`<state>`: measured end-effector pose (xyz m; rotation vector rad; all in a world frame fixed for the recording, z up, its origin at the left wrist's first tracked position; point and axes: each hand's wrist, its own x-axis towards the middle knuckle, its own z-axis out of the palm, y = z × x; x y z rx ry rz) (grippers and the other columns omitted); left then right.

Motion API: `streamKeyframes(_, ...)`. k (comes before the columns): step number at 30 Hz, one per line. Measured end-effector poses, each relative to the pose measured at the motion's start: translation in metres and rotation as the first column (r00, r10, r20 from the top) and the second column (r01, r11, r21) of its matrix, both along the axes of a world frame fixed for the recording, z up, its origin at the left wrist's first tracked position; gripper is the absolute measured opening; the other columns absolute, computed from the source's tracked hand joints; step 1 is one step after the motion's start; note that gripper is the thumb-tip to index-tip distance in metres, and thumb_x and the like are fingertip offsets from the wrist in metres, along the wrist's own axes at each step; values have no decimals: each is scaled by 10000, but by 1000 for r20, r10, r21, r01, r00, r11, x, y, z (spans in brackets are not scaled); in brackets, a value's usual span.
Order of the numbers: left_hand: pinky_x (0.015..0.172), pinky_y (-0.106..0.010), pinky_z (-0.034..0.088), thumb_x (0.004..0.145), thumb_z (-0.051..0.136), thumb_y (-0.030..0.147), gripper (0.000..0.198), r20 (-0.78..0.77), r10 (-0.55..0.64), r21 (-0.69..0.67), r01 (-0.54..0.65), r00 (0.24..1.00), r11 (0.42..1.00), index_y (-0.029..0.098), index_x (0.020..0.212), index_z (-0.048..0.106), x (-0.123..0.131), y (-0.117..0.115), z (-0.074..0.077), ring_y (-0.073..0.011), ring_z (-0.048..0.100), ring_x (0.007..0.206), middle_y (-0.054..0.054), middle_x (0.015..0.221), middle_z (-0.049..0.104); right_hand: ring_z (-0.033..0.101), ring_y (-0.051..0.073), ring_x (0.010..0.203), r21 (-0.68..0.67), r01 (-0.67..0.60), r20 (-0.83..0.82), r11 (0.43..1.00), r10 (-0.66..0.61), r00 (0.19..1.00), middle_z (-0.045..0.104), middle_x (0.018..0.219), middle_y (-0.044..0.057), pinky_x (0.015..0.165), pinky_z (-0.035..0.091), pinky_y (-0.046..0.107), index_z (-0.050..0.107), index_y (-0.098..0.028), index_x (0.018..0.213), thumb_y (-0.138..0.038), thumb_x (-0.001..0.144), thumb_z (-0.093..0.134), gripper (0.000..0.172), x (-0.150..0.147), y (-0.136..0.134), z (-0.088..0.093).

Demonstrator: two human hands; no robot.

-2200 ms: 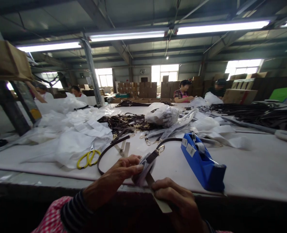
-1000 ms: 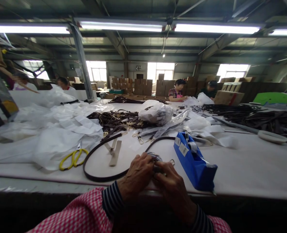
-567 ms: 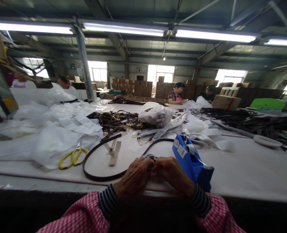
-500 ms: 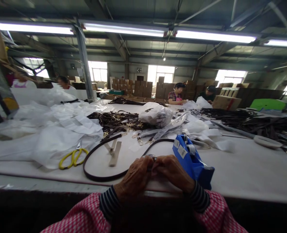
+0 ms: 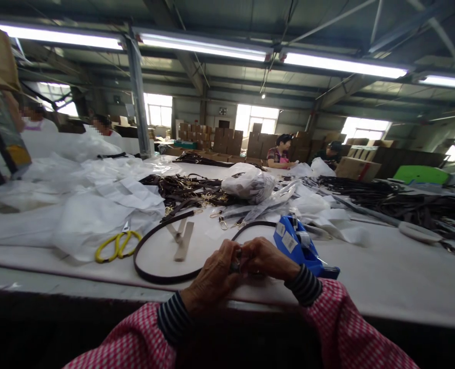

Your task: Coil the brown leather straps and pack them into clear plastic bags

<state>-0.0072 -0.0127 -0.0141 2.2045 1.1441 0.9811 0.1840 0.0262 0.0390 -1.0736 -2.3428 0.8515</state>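
Note:
My left hand is closed at the table's front edge, and a thin dark brown strap runs into it from a wide loop on the left. Close against it, my right hand pinches with its fingertips. Something small and shiny shows between the fingers, but the hands cover most of it. Beyond my hands the strap appears again and curves toward a blue tape dispenser, which stands just past my right hand. Inside the loop lie flat greyish-beige strips.
Yellow-handled scissors lie left of the loop. White plastic sheets cover the table's left side. Dark straps with gold-coloured clips and a plastic bag lie farther back. More black straps are piled at right. Several people work beyond.
My right hand has lifted slightly and its forearm has swung outward to the right, while both hands stay together. The view has shifted a little.

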Motion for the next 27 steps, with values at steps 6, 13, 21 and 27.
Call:
streamKeyframes(6,988,-484,404,894,665,94,283,-306,118,180,-65,945,982,220,1146,651,-3,-2,6,-325,485,1212,-115,1355,536,654,149,649,12,-36,-33,999,36,999,722,685,11,577,433,206,781,-142,704,-121,735,645,141,2,2,-10)
streamKeyframes(13,947,-414,385,946,736,272,123,-380,-73,155,141,922,978,324,1057,746,-13,16,13,-269,489,1142,-7,1185,668,688,140,571,-79,-173,166,982,184,969,753,677,18,518,462,180,822,-145,836,-139,818,619,205,3,9,13)
streamKeyframes(21,946,-441,329,982,686,331,159,-399,-97,134,163,912,978,302,1137,700,-19,11,18,-288,475,1139,-20,1128,689,663,167,686,285,-239,417,928,104,903,757,766,46,624,404,250,786,-162,834,-100,810,723,91,-11,-7,18)
streamKeyframes(27,983,-495,317,1015,545,271,159,-369,-49,92,89,928,992,186,997,679,-8,12,11,-306,458,1075,-103,1053,684,646,232,836,550,-191,421,813,-72,904,718,972,128,668,413,318,704,-114,931,-18,948,527,202,-4,-34,-28)
